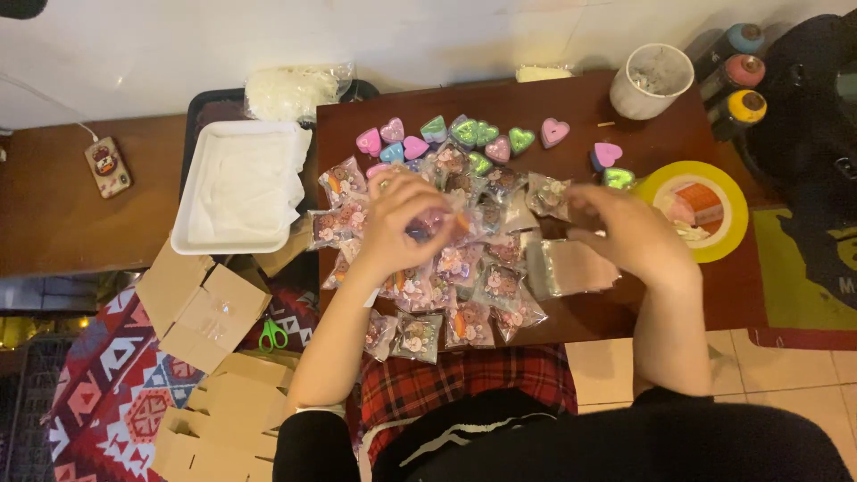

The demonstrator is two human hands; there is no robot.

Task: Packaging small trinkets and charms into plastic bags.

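My left hand (403, 223) is curled over a small pink and purple piece (427, 223) above a pile of small clear packets (464, 295) on the dark brown table (580, 321). My right hand (629, 234) hovers just right of the pile, its fingers blurred, over a stack of empty clear bags (571, 268); whether it grips anything is unclear. Behind the pile lie several heart-shaped pieces (500, 143) in pink, green and purple.
A white tray (241, 183) sits at the left, a white cup (652, 80) at the back right, a yellow tape roll (696, 210) at the right. Spray cans (736, 80) stand by the wall. Cardboard boxes (201, 312) and green scissors (272, 335) lie on the floor.
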